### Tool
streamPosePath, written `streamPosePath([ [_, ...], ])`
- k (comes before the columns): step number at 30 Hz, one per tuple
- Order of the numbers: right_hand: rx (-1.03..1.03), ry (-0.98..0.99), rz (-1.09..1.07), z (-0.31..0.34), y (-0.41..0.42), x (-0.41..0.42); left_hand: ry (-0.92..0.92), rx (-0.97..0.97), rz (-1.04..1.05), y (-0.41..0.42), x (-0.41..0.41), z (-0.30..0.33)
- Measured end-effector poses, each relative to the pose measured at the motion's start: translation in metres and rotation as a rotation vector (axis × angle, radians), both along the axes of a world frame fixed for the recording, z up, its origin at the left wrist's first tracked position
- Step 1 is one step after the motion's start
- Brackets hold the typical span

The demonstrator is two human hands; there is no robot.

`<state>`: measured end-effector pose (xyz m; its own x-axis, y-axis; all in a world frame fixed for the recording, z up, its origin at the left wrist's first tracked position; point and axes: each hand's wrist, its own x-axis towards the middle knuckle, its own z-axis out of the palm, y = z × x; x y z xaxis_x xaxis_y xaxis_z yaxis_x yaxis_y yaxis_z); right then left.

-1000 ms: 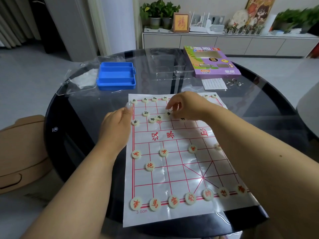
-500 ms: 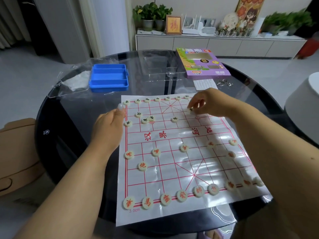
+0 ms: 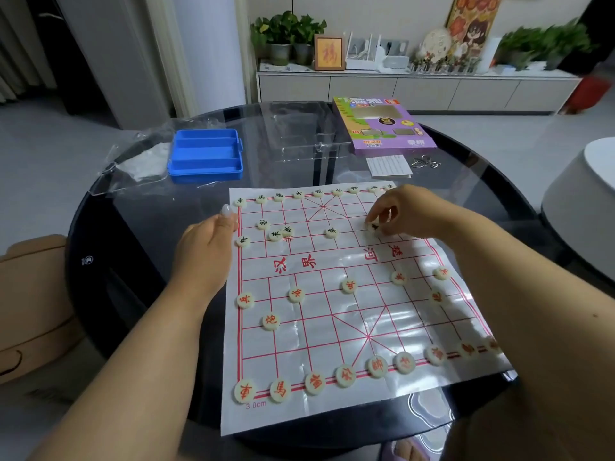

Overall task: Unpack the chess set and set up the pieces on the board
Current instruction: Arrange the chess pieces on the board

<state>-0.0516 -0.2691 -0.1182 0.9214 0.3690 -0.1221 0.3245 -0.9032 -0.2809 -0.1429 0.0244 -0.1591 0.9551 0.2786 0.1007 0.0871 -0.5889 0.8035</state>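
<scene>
- A white paper chess board with red lines (image 3: pixel 332 314) lies flat on a round dark glass table (image 3: pixel 109 261).
- The right hand (image 3: pixel 409 212) reaches over the far right part of the board. Its fingers are curled, and they pinch a small round cream piece with a black mark (image 3: pixel 373 226) that sits low on the board.
- The left hand (image 3: pixel 206 247) rests at the left edge of the board. Its thumb sticks out toward the far corner, and it holds nothing. I cannot tell how its other fingers lie.
- A row of cream pieces with black marks (image 3: pixel 298 194) runs along the far edge of the board. A few more sit just in front of that row.
- A row of cream pieces with red marks (image 3: pixel 344 375) runs along the near edge. More red ones sit in the near half.
- A blue plastic tray with slots (image 3: pixel 206 154) stands beyond the board, next to a clear plastic bag (image 3: pixel 133 161).
- A purple cardboard box (image 3: pixel 382 124) lies farther back on the right.
</scene>
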Motion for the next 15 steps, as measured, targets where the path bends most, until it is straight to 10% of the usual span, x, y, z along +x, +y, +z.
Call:
streamPosePath([
  [15, 0.072, -0.119, 0.243, -0.011, 0.119, -0.013, 0.009, -0.019, 0.013, 0.0, 0.0, 0.001],
])
